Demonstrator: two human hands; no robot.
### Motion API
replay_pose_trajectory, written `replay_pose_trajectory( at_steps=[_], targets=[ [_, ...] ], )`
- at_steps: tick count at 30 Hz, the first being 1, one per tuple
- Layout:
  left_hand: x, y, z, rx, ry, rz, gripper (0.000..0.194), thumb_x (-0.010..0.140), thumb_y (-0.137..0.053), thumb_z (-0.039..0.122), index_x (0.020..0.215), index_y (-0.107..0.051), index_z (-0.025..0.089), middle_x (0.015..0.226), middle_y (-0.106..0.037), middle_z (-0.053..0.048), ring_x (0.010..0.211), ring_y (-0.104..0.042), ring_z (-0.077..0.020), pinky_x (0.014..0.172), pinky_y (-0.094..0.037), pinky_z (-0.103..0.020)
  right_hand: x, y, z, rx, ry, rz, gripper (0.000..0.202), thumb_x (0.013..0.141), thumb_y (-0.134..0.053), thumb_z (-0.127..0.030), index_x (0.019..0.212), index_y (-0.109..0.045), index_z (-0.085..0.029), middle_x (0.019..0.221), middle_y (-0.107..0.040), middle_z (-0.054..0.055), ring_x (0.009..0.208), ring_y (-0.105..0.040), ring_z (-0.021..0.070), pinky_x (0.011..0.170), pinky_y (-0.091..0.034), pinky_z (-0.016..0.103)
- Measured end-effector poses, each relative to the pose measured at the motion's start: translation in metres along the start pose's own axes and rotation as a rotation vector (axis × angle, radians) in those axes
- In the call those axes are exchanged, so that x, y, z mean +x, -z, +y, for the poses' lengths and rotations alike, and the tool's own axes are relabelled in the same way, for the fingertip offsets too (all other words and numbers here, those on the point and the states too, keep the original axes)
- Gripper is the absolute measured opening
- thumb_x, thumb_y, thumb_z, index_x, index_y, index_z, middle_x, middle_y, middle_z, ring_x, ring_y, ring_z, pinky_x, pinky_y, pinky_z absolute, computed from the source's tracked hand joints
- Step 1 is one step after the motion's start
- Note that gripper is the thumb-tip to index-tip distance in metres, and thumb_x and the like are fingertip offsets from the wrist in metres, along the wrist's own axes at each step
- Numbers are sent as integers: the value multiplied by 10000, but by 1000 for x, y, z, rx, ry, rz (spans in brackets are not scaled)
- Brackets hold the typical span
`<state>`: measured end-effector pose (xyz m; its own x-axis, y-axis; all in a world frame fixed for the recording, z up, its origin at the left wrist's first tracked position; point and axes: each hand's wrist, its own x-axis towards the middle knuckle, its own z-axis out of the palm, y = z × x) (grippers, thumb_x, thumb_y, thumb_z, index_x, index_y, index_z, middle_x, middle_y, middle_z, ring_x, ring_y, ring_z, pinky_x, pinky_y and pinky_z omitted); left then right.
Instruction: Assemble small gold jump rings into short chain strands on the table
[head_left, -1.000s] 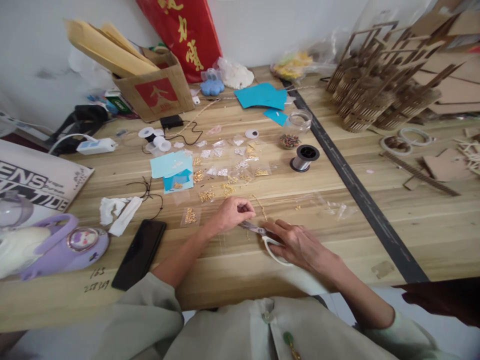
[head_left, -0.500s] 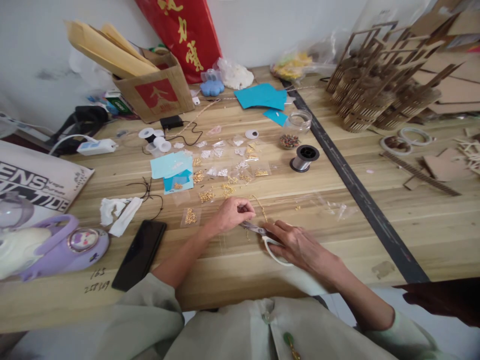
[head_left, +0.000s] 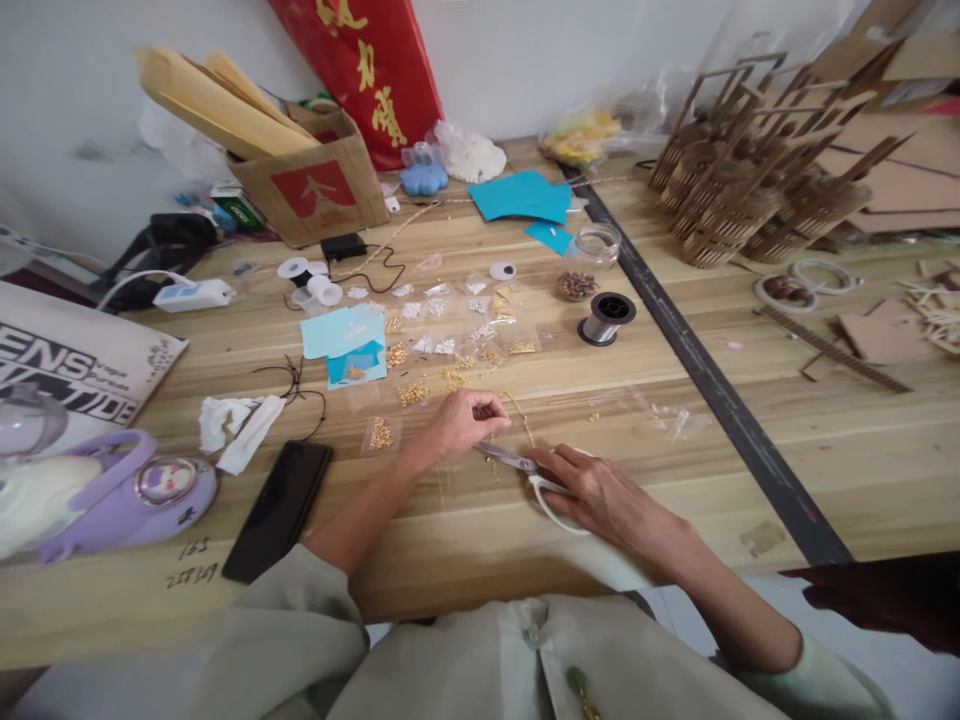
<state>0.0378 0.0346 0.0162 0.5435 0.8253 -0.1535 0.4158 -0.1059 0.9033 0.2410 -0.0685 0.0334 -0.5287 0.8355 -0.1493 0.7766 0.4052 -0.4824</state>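
My right hand (head_left: pixel 596 490) grips a pair of scissors (head_left: pixel 511 456) with a white handle; its fingers are in and around the loops. The blades point left and lie just below the fingertips of my left hand (head_left: pixel 466 420). That hand is closed in a pinch on a thin gold chain (head_left: pixel 492 468), a short length of which dangles past the blades. More of the fine gold chain (head_left: pixel 519 408) curves over the table between my hands. Whether the blades touch the chain I cannot tell.
Small bags of gold beads (head_left: pixel 381 433) and silver findings lie beyond my hands. A wire spool (head_left: pixel 606 320) and a bead jar (head_left: pixel 598 246) stand back right. A black phone (head_left: pixel 279 510) and purple bottle (head_left: pixel 142 490) are at left; a dark strip (head_left: pixel 697 380) crosses the table.
The scissors and my right hand have shifted slightly right and down, so the blade tips sit a little lower beneath my left fingers. My left hand stays nearly in place.
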Motion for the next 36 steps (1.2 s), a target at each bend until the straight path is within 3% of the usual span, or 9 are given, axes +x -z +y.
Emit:
replay_pose_trajectory(
  at_steps=[5,8,17,22,27,32,36],
  targets=[
    [11,3,6,79,-98,39,139,746,-635,251,711,-674,122,642,-637,-3,579,-521,-86,564,-402,-195,-20,5,8,-79,20,39,386,918,-486,-218,1299,-421,-213,1032,-629,77,896,-645,209,691,-487,283],
    [23,1,9,108,-131,49,152,742,-634,257,692,-668,117,614,-621,-1,553,-506,-83,542,-390,-195,-38,8,20,-98,-32,73,408,915,-481,-241,1318,-418,-226,1069,-631,67,834,-662,187,664,-490,269],
    [56,-21,36,163,-215,-38,114,731,-635,214,684,-675,118,631,-658,-15,583,-560,-98,579,-418,-205,-86,10,49,-367,-247,240,323,900,-457,-330,1191,-547,-224,883,-659,54,614,-632,163,521,-412,251],
    [46,-42,47,214,-209,-139,114,739,-628,217,705,-696,132,644,-676,-10,610,-584,-109,594,-416,-208,-88,4,49,-488,-352,240,297,899,-452,-306,1164,-553,-219,851,-655,39,599,-628,160,511,-377,250],
    [26,-61,38,341,-181,-172,127,751,-601,234,718,-704,168,650,-678,5,598,-581,-115,586,-403,-217,-93,7,53,-500,-403,257,289,907,-441,-331,1145,-560,-218,859,-659,41,629,-642,169,515,-371,253],
    [11,-73,27,480,-275,-210,154,796,-552,219,755,-695,177,705,-692,-18,640,-604,-143,623,-426,-243,-102,12,61,-542,-454,275,267,887,-469,-359,1098,-583,-242,888,-679,37,663,-658,180,503,-357,249],
    [3,-80,28,572,-366,-237,176,834,-517,201,767,-676,167,768,-694,-41,761,-627,-178,690,-445,-267,-97,10,59,-572,-520,198,242,863,-486,-315,1069,-593,-244,862,-688,31,638,-654,182,500,-345,251]
  ],
)
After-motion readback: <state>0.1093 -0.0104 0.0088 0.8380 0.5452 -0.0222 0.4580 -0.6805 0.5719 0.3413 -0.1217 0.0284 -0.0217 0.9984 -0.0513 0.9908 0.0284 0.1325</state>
